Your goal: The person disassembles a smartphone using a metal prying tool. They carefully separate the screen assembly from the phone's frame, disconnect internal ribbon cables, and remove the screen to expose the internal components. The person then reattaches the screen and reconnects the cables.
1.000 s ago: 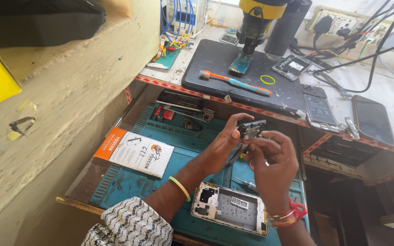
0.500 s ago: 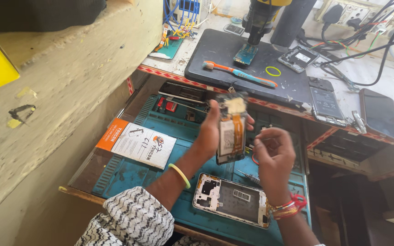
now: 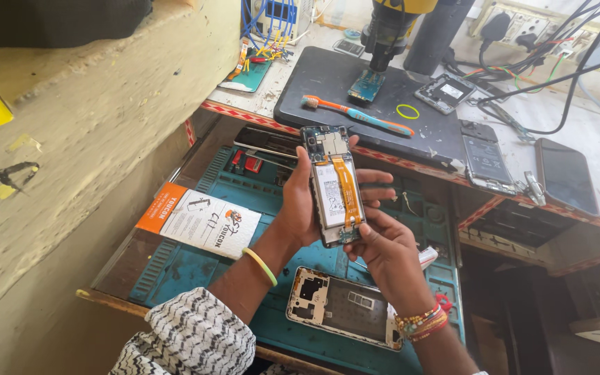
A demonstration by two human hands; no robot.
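Head view: opened phone (image 3: 335,186) held upright above blue work mat (image 3: 196,267), back cover off, battery and orange flex cable exposed. Left hand (image 3: 300,205) wrapped around phone's left edge, fingers closed behind it. Right hand (image 3: 383,246) curled at phone's lower end, fingertips touching bottom edge. Separate phone frame (image 3: 345,309) flat on mat just below hands. Orange-handled toothbrush (image 3: 357,116) on dark pad (image 3: 328,83), well apart on tabletop.
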